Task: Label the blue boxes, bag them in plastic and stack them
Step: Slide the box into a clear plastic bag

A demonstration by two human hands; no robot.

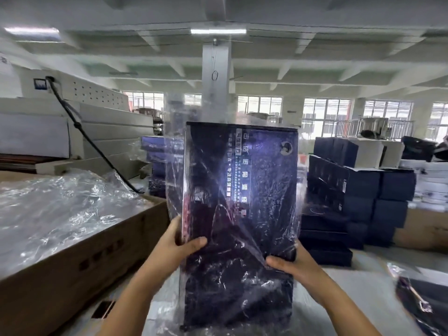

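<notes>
Right in front, both hands are on it. The left hand [186, 243] clamps the left edge of the blue box [240, 202], thumb across the front face, fingers curled out of sight behind. The right hand [288, 263] grips the lower right edge the same way, thumb pressed on the front, and the film creases away from it. The box stands upright on end inside a clear plastic bag [194, 110], whose open top rises loose above the box. Its bottom end is down at the near edge of the pale bench [363, 282] (whether it actually rests there, I cannot tell). At the bench's right edge lies something dark in film, too blurred to name.

To the left, a brown carton [84, 251] holds a heap of clear plastic [60, 202]. Beyond the box on the right sits a stack of blue boxes [351, 190]. Behind the carton stands a grey machine [97, 122] with a black cable [80, 132] hanging across it, and far back, a row of windows [324, 112].
</notes>
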